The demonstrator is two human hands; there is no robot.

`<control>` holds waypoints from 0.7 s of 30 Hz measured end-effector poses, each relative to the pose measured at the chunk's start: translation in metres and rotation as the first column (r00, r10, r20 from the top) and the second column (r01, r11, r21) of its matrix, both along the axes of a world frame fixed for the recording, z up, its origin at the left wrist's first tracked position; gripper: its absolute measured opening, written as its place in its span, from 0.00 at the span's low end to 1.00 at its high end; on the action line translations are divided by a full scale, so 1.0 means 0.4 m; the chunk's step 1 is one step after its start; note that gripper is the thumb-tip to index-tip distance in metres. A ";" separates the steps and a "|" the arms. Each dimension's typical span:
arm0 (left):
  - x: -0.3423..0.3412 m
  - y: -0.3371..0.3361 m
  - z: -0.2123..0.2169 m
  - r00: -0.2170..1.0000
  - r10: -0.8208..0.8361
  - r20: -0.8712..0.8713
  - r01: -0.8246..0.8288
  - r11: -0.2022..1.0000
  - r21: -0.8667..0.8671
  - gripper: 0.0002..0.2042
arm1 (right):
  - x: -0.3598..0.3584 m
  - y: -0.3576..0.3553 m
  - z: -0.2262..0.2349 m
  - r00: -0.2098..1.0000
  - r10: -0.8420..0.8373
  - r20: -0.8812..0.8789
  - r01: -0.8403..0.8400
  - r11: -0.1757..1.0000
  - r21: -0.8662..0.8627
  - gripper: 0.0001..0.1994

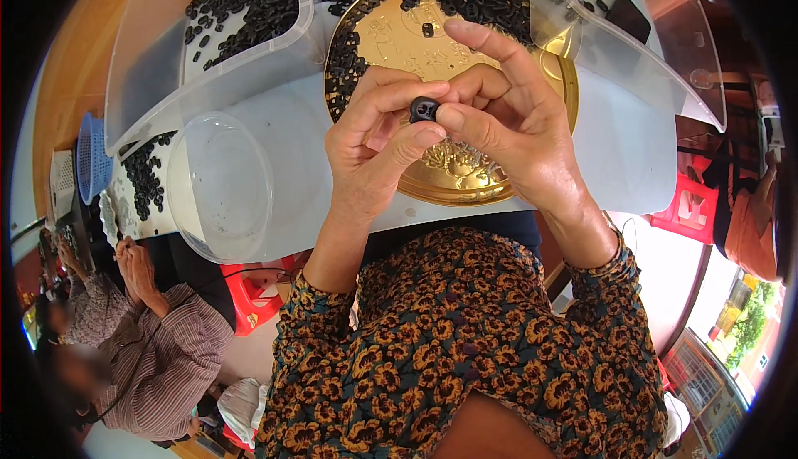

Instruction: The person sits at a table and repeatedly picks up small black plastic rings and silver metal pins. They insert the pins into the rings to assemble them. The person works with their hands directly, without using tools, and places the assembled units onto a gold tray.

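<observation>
Black pieces [247,12] are held in a clear bin [241,83] and golden tray [395,39]. One piece [425,109] is pinched by left hand [370,139] and right hand [528,122].

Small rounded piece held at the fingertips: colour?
The small rounded piece is black; best in head view.

Pale table [619,164]; 1 red stool [247,315] left, 1 red stool [703,228] right; daylight, greenery [751,319] lower right.

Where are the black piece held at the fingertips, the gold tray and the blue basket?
Black piece [425,110]: head view, middle of its face.
Gold tray [391,47]: head view, bare patch of its floor.
Blue basket [93,158]: head view, its side wall.
</observation>
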State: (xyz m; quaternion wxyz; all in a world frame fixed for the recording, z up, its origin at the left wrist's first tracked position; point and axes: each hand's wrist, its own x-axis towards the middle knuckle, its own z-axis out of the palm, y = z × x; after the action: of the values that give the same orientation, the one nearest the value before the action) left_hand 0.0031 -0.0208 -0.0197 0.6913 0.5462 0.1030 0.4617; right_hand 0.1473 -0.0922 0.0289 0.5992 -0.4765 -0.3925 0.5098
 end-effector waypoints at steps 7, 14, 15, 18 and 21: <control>-0.006 -0.002 -0.013 0.998 -0.013 -0.067 0.009 0.998 -0.059 0.11 | 0.078 0.008 0.029 0.849 -0.260 0.460 0.182 0.961 0.207 0.13; -0.010 -0.004 -0.019 0.980 0.018 -0.197 -0.044 0.991 -0.128 0.09 | 0.240 0.084 0.122 0.308 -0.678 0.668 0.323 0.735 0.597 0.08; -0.009 -0.006 -0.019 0.978 0.026 -0.205 -0.056 0.988 -0.141 0.09 | 0.245 0.093 0.135 0.172 -0.725 0.667 0.279 0.685 0.673 0.07; -0.010 -0.010 -0.015 0.977 0.044 -0.211 -0.080 0.983 -0.165 0.09 | 0.260 0.099 0.151 0.079 -0.745 0.662 0.238 0.659 0.713 0.09; -0.012 -0.010 -0.013 0.974 0.044 -0.220 -0.086 0.979 -0.187 0.08 | 0.259 0.064 0.121 0.292 -0.666 0.686 0.200 0.744 0.638 0.08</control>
State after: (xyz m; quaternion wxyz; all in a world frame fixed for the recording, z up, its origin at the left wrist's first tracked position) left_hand -0.0016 -0.0247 -0.0249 0.7107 0.5190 0.2398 0.4100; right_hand 0.2509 -0.0665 0.0772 0.5057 -0.6124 -0.5973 -0.1116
